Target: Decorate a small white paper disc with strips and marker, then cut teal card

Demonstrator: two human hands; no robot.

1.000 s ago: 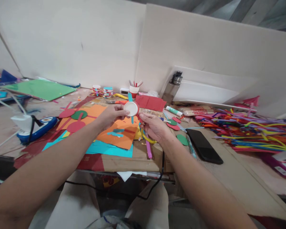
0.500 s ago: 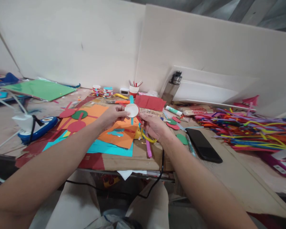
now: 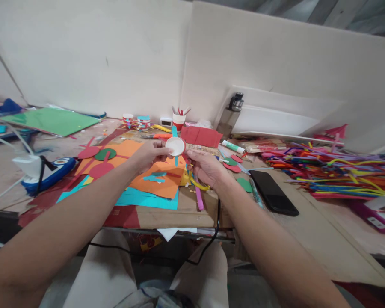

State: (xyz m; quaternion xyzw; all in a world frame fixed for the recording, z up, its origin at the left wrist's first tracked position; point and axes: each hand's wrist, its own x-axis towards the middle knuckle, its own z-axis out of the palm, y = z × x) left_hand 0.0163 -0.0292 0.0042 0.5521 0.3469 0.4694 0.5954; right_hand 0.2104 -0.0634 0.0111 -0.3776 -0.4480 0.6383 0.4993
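Observation:
In front of me, above the paper-covered table, my left hand grips a small white paper cup by its left side, thumb over its round face. Red shows along the cup's right edge. A blue paper strip sticks out above it, with more blue below. My right hand is closed at the cup's lower right, fingertips pinched at its red edge. What exactly they pinch is too small to tell. Under this hand shows a yellow curved handle; whether it is held or lies on the table I cannot tell.
Orange paper and blue paper lie below my hands. Red discs are at left, a phone and many pipe cleaners at right. Behind stand a pen cup, a bottle and decorated cups.
Both hands keep hold at the cup in nearly the same pose. The view has shifted slightly, and the cup appears a little higher and further left.

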